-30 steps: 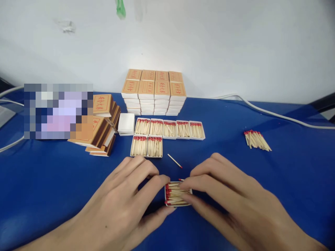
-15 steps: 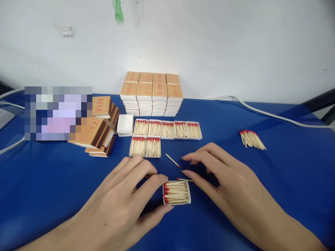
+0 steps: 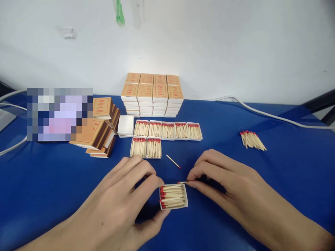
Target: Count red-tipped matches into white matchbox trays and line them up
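My left hand grips a white matchbox tray at its left end, thumb at the near side and index finger at the far side. Red-headed matches fill the tray, lying crosswise with their heads to the left. Just beyond the tray's far right corner, my right hand pinches a single match between thumb and index finger, its red head pointing left. Another loose match lies on the blue table between the hands and the filled trays.
Filled trays stand in two rows ahead, beside stacked white trays. Behind them rises a block of matchboxes; more matchboxes are piled at left near a blurred patch. A heap of matches and a white cable are at right.
My right thumb and index finger have closed on the match beside the tray. The tray in my left hand has shifted slightly left and nearer.
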The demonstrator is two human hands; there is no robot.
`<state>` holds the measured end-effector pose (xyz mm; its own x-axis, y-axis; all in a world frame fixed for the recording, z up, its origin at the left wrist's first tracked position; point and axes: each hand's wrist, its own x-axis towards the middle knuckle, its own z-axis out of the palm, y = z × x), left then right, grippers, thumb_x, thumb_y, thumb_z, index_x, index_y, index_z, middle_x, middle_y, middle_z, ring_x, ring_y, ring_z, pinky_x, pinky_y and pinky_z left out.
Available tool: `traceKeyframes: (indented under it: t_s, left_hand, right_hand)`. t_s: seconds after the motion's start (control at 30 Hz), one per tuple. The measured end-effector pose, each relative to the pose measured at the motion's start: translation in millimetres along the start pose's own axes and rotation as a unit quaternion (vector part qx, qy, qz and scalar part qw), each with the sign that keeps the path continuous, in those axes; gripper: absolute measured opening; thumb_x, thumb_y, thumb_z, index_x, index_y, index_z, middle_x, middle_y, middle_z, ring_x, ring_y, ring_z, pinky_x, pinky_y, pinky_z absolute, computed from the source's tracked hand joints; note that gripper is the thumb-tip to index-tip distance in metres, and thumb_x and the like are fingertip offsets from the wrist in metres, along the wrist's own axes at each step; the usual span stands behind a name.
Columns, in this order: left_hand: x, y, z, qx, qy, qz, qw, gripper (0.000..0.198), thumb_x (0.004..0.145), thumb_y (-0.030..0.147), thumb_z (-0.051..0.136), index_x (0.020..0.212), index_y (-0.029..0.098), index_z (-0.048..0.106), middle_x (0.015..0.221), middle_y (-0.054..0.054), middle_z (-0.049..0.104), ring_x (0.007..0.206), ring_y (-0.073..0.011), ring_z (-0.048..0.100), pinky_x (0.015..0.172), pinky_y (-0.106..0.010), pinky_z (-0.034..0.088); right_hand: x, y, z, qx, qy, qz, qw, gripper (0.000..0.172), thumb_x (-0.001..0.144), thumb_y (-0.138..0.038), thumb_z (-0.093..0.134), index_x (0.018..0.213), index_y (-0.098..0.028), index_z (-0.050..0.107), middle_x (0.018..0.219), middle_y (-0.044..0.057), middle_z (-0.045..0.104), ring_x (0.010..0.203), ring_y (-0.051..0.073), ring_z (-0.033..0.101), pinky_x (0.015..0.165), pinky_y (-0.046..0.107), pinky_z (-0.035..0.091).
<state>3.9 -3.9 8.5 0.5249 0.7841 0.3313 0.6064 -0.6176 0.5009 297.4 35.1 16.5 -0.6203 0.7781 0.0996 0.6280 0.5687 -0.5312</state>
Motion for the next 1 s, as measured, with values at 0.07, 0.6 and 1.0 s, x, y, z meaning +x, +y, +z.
traceKeyframes:
  t_s: [0.07,0.6,1.0]
  left_hand:
    - [-0.6,-0.2,1.3,-0.008,0.007,-0.002,1.0,0.007,0.11,0.019,0.076,0.115,0.022,0.071,0.107,-0.002,0.069,0.097,-0.0193,0.06,0.089,-0.04,0.053]
    - [-1.3,-6.0,1.0,-0.017,0.004,0.01,1.0,0.014,0.107,0.023,0.082,0.117,0.023,0.073,0.108,-0.002,0.071,0.098,-0.0211,0.062,0.091,-0.04,0.052]
    - [5.4,-15.1,-2.9,-0.008,0.004,0.039,0.999,0.019,0.101,0.026,0.087,0.115,0.024,0.074,0.104,-0.002,0.075,0.098,-0.0226,0.07,0.092,-0.04,0.059]
  right_hand:
    - [1.3,0.0,1.5,-0.031,0.025,-0.015,0.999,0.021,0.124,-0.032,0.058,0.111,-0.027,0.074,0.112,0.004,0.074,0.098,0.02,0.074,0.081,0.034,0.063]
    - [16.4,8.8,6.3,0.043,0.031,-0.051,0.997,0.029,0.122,-0.024,0.063,0.147,-0.028,0.077,0.12,0.004,0.076,0.1,0.016,0.078,0.086,0.027,0.062]
    - [60.9,25.7,-5.8,0.099,-0.052,-0.057,0.992,0.024,0.117,-0.041,0.072,0.102,-0.024,0.079,0.1,0.002,0.074,0.085,0.017,0.066,0.08,0.031,0.053]
